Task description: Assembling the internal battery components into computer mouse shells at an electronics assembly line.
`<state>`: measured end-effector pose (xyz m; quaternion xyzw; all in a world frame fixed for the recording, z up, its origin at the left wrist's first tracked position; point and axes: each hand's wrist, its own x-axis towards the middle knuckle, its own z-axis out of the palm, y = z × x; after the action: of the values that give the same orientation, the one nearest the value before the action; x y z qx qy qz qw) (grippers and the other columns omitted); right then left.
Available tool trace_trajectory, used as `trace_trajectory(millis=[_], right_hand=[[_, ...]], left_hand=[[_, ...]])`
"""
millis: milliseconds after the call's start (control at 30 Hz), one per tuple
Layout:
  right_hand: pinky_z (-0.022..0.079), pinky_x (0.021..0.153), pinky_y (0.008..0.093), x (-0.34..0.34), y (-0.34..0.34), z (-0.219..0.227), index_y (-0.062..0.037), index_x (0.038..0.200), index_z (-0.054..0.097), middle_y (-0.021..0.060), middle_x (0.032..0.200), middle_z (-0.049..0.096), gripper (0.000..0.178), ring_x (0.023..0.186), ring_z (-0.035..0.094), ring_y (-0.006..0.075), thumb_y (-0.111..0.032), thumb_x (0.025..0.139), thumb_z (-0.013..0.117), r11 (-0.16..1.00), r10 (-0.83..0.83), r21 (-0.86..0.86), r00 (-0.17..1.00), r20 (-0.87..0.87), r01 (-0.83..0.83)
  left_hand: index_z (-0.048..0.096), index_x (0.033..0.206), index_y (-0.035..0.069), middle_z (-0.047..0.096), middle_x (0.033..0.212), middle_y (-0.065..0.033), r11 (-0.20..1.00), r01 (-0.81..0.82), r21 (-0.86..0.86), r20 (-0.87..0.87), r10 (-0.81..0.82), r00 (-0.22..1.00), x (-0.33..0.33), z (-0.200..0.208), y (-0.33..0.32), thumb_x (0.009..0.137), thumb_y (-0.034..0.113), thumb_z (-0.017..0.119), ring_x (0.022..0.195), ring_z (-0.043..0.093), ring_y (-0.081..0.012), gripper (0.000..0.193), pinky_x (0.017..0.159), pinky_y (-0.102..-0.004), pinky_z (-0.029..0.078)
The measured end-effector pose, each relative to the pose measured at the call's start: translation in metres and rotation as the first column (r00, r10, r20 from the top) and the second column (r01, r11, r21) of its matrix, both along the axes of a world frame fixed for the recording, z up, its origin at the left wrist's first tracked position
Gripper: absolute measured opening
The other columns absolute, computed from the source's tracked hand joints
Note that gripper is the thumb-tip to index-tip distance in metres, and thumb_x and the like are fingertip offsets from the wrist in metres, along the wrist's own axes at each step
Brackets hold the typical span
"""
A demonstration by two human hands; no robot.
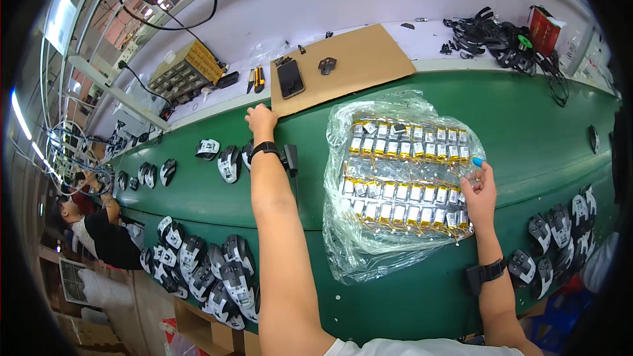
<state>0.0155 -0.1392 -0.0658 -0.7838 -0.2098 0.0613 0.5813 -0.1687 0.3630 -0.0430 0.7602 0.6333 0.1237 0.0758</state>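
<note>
A clear plastic tray (409, 167) of small silver batteries with yellow ends and thin wires lies on a crumpled clear plastic bag (359, 260) in front of me. My right hand (482, 196) is at the tray's right edge, thumb and index finger apart; a blue cover sits on one fingertip. My left arm reaches far forward. At its end, my left hand (262, 120) is curled beside the near left corner of a cardboard sheet (369, 59); what its fingers hold, if anything, is hidden. Just beside the left wrist, a mouse shell (246, 151) is partly covered.
Mouse shells (229, 163) stand along the green belt (541, 138), with piles at left (224, 277) and right (560, 231). A phone (290, 79) lies on the cardboard, beside utility knives (258, 79). Black parts (488, 33) heap at back right. Another person (109, 237) works at far left.
</note>
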Motion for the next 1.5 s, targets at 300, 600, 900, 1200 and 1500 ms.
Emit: trace_trajectory(millis=[300,600,900,1200,1500], right_hand=[[0.041,0.058,0.0213,0.000,0.000,0.003,-0.0010,0.125,0.046,0.0017,0.087,0.056,0.053,0.063,0.046,0.0053,-0.008,0.077,0.067,1.000,-0.007,0.027,1.000,-0.019,0.007],[0.042,0.058,0.0219,0.002,-0.002,0.007,-0.0021,0.125,0.047,0.0016,0.085,0.057,0.052,0.063,0.048,0.0057,-0.007,0.076,0.067,1.000,-0.022,-0.018,1.000,-0.013,0.021],[0.042,0.058,0.0232,0.001,-0.001,0.004,-0.0019,0.124,0.047,0.0025,0.085,0.057,0.052,0.063,0.047,0.0068,-0.009,0.077,0.068,1.000,-0.018,-0.020,1.000,0.003,0.018],[0.042,0.059,0.0234,0.004,-0.002,0.001,-0.0004,0.125,0.047,0.0029,0.086,0.057,0.053,0.063,0.047,0.0071,-0.010,0.077,0.068,0.999,-0.031,-0.036,0.999,0.036,0.032],[0.043,0.060,0.0244,0.002,0.001,0.001,-0.0011,0.125,0.047,0.0039,0.086,0.058,0.053,0.064,0.048,0.0083,-0.010,0.078,0.067,1.000,-0.008,-0.001,1.000,0.028,0.008]], left_hand=[[0.064,0.107,0.006,0.057,0.115,-0.0168,0.938,0.292,0.184,-0.184,-0.259,0.948,-0.002,-0.007,0.013,0.083,0.016,0.061,0.106,0.057,-0.0362,0.026,0.088,-0.0438,0.050],[0.064,0.108,0.012,0.061,0.111,-0.0136,0.921,0.372,0.117,-0.319,-0.320,0.892,0.000,0.003,0.008,0.083,0.014,0.060,0.105,0.059,-0.0337,0.026,0.087,-0.0423,0.051],[0.064,0.105,0.011,0.062,0.109,-0.0134,0.920,0.390,-0.045,-0.135,-0.392,0.910,-0.022,0.012,0.030,0.080,0.024,0.067,0.105,0.059,-0.0299,0.028,0.090,-0.0412,0.048],[0.065,0.098,0.009,0.064,0.109,-0.0150,0.950,0.280,-0.142,-0.205,-0.305,0.930,-0.021,0.024,0.021,0.076,0.031,0.072,0.103,0.060,-0.0299,0.032,0.087,-0.0408,0.048],[0.064,0.101,0.003,0.070,0.086,-0.0135,0.941,0.306,-0.143,0.459,-0.211,0.863,-0.015,0.035,0.056,0.080,0.029,0.066,0.089,0.067,-0.0247,0.033,0.079,-0.0359,0.052]])
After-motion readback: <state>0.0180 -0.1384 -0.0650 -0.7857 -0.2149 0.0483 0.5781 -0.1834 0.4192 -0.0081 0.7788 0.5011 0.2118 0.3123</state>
